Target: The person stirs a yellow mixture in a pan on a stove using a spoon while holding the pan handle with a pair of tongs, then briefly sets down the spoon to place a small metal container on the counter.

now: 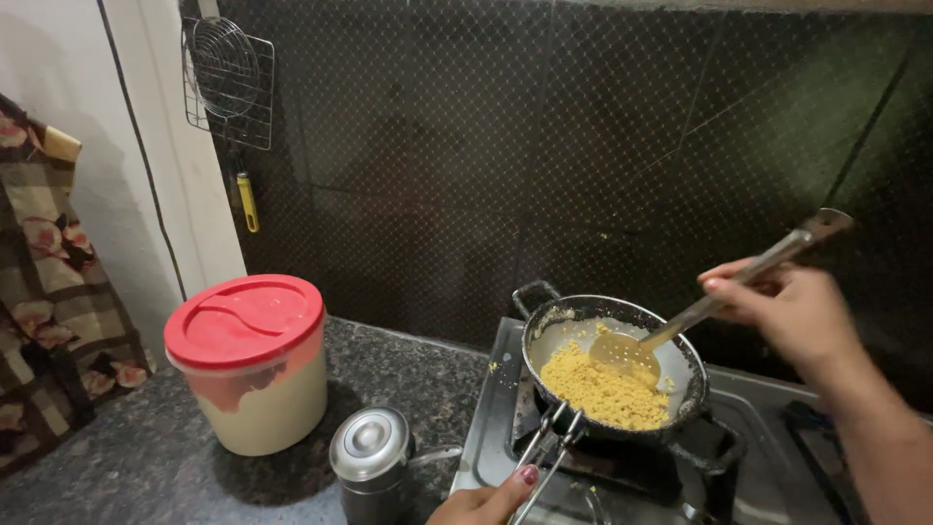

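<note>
A dark metal pan point(680, 362) sits on the gas stove point(768, 437), holding crumbly yellow food point(603, 389). My right hand point(782, 306) grips the long handle of a slotted steel ladle point(627, 352), whose round head rests in the pan on the yellow food. At the bottom edge my left hand point(486, 501) holds steel tongs point(549, 442) that clamp the pan's near rim. Only the fingers of the left hand show.
A cream tub with a red lid point(248, 360) stands on the speckled counter at left. A small steel container with a lid point(372, 457) is beside the stove. A wire rack with a strainer point(228, 78) hangs on the dark tiled wall. Patterned cloth point(49, 292) hangs far left.
</note>
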